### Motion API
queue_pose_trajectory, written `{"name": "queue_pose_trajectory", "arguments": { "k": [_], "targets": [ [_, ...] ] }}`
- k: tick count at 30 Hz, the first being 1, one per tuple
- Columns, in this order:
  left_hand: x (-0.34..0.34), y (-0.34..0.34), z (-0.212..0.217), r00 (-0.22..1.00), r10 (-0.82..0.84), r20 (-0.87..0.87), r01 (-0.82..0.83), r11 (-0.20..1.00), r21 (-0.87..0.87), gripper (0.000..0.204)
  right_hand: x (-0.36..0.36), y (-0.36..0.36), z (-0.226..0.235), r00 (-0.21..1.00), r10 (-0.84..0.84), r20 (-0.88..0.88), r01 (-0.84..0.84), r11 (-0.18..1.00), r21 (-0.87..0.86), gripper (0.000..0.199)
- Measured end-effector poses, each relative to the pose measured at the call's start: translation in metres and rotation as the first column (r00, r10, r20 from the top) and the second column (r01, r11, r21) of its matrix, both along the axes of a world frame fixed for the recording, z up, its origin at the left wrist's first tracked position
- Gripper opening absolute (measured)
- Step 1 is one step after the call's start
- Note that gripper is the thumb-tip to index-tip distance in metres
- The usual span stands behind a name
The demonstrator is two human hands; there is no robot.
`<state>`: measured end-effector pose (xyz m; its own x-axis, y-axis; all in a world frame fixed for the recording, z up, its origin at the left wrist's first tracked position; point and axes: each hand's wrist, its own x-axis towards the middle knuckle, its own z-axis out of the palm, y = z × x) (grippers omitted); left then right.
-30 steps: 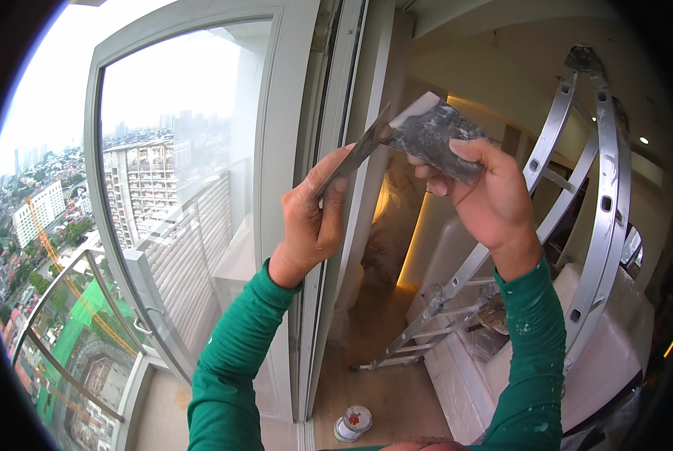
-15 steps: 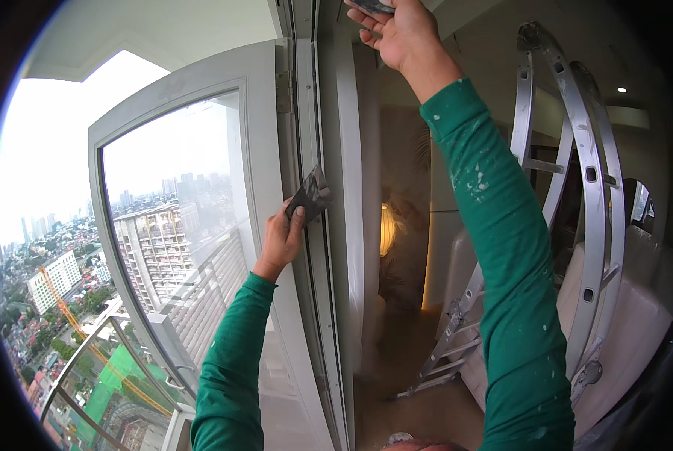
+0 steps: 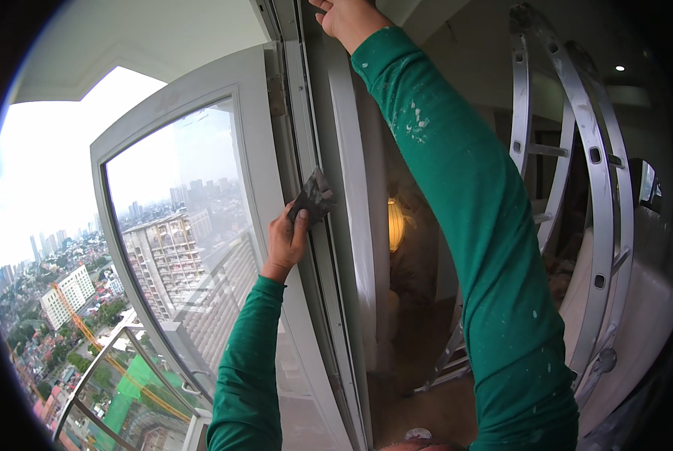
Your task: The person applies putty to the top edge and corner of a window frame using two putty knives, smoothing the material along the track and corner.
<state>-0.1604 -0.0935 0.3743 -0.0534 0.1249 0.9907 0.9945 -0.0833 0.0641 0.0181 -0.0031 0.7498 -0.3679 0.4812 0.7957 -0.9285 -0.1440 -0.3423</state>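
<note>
My left hand [image 3: 286, 239] is closed on a dark, flat putty spreader [image 3: 313, 197] with grey smears on its face, the thumb pressed over its lower edge. The spreader is held in front of the grey door frame [image 3: 342, 323]; whether it touches the frame I cannot tell. My right hand [image 3: 351, 21] is raised high beside the top of the frame and cut off by the upper picture edge. Only its palm side and two curled fingers show there. What it grips is out of view. Both green sleeves are splashed with white specks.
A grey glazed door [image 3: 255, 143] stands open on the left, with a balcony railing [image 3: 88, 376] and a city far below. Indoors on the right stand an aluminium ladder [image 3: 598, 195] and a large pale covered thing [image 3: 637, 323]. A yellow lamp [image 3: 395, 225] glows farther in.
My right hand has moved up and to the left, and the dark flat tool at its fingers has passed out of view. My left hand still holds the spreader in nearly the same place.
</note>
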Motion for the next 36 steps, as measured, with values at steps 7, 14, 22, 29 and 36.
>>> {"name": "queue_pose_trajectory", "arguments": {
  "k": [7,14,22,29,36],
  "targets": [
    [-0.001,-0.001,0.0,1.0,0.016,0.005,-0.016,1.0,0.0,0.036,0.039,-0.019,0.025,0.997,-0.041,-0.062,0.038,0.998,-0.055,0.029],
    [-0.002,0.0,-0.003,0.999,0.046,0.005,-0.046,0.999,0.003,0.037,0.056,-0.029,0.004,0.987,0.049,-0.156,-0.06,0.996,-0.064,0.027],
    [-0.007,0.002,-0.007,0.999,0.052,-0.004,-0.052,0.998,0.022,0.036,-0.017,0.017,-0.02,0.993,0.002,-0.116,-0.011,0.997,-0.073,0.036],
    [-0.003,0.006,-0.005,0.996,0.09,0.018,-0.09,0.996,-0.002,0.037,-0.016,0.007,0.008,1.0,0.016,-0.022,-0.017,0.999,-0.034,0.04],
    [0.003,0.008,-0.003,0.991,0.134,0.003,-0.134,0.991,0.021,0.037,0.069,-0.035,0.003,0.991,-0.028,0.134,0.031,0.999,-0.025,0.039]
  ]
}}
